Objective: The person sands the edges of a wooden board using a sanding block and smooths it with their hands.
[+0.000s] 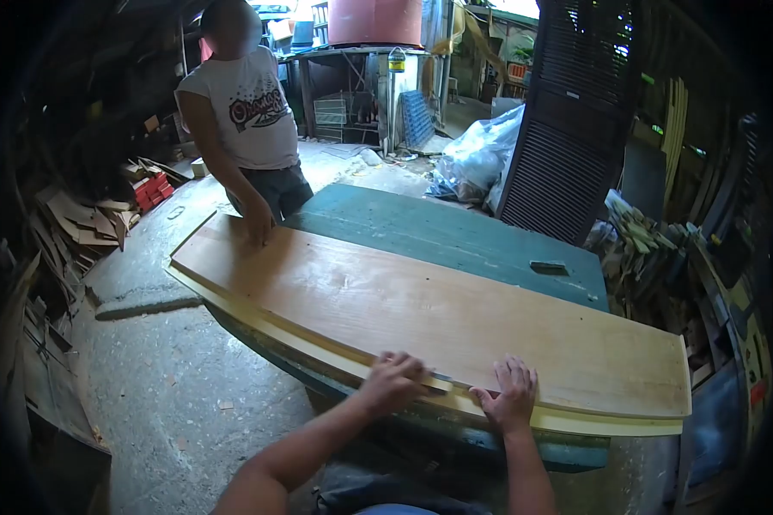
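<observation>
A long, light-brown wooden panel [361, 292] lies across a green table, with a pale wooden strip [301, 348] along its near edge. At that edge my left hand [395, 382] is closed around a small, pale, stick-like piece [438, 385] with a grey part beside it; its exact kind cannot be made out. My right hand [510, 396] rests to the right of it, fingers stretched flat on the panel and thumb apart, near the strip.
Across the panel's far left end stands another person [253, 112], one hand [258, 221] on the panel. The green tabletop [421, 227] has a rectangular slot. A dark louvred door [567, 129] leans behind it, near plastic bags [481, 154]. Wood scraps [82, 210] lie left.
</observation>
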{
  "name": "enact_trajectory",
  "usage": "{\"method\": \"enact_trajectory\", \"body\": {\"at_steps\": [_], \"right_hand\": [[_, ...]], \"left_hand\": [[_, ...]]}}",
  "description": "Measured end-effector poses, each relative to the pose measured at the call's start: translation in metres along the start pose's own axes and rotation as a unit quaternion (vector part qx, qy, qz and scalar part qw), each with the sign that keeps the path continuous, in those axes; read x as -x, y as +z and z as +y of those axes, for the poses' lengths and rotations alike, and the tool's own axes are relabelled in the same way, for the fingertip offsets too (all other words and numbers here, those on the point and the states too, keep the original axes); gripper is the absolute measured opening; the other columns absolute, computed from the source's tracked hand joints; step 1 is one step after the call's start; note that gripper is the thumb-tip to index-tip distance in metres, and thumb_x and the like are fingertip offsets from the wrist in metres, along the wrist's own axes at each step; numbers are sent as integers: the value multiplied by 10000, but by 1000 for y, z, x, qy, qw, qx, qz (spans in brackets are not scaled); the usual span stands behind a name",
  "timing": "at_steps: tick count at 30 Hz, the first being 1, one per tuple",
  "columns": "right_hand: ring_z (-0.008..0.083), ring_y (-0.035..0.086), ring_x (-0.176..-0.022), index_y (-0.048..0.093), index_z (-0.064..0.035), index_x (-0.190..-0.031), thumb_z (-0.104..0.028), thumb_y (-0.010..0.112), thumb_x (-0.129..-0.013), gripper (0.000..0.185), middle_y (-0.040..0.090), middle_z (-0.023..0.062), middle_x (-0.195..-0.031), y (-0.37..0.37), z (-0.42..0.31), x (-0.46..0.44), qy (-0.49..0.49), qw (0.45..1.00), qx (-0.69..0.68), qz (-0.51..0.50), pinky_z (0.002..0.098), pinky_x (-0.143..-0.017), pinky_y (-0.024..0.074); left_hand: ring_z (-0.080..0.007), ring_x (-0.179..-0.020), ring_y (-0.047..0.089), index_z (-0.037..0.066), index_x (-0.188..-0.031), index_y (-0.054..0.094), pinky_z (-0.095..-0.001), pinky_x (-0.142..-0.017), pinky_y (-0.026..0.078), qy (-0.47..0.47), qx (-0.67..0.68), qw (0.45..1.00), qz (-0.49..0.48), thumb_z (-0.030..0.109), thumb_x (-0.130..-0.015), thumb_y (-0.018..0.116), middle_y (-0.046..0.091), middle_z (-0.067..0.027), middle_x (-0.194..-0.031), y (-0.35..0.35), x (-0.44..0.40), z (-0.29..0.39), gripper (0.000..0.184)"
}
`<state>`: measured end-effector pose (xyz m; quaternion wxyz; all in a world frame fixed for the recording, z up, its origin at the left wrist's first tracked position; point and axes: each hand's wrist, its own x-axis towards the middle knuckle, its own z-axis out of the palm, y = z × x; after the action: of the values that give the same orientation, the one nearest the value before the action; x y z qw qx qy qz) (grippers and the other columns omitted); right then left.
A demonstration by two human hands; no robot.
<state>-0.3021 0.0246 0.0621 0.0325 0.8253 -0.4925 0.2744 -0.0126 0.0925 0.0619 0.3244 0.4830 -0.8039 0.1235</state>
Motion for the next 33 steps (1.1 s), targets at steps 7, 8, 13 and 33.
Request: {"method": "enact_trajectory", "body": {"at_steps": [7,8,13,33], "right_hand": [[380,492,-1403,692,-48,-1251,-512,894,-702,747,626,178,-1380,-22,42,31,55,997,25,50,614,-1216,286],[380,492,-1403,692,-48,-1251,-512,894,-702,747,626,178,-1380,-30,58,39,54,997,23,52,614,-1216,286],[393,472,-1417,639,-18,-1327,-471,920,-656,856,589,204,-1412,-56,115,54,110,991,47,67,577,-1242,265],[398,367,-1498,529,-58,-1491,-486,507,-1036,625,456,211,-1578,-81,183,52,222,962,158,-8,588,-1262,203]], "left_hand": [[-193,-1022,648,201,-1071,789,-452,-891,462,9,-41,999,-18,384,-710,844,674,12,-1031,-33,29,-72,408],[-201,-998,649,201,-1055,791,-452,-881,464,-10,-56,998,-24,390,-704,847,673,12,-1027,-50,40,-88,402],[-215,-928,647,196,-949,802,-408,-793,493,43,-15,999,-10,404,-700,843,667,12,-1008,-27,27,-66,328],[-246,-1073,602,106,-1276,725,-423,-880,489,76,68,990,-102,362,-900,740,613,-56,-1110,46,-55,61,455]]}}
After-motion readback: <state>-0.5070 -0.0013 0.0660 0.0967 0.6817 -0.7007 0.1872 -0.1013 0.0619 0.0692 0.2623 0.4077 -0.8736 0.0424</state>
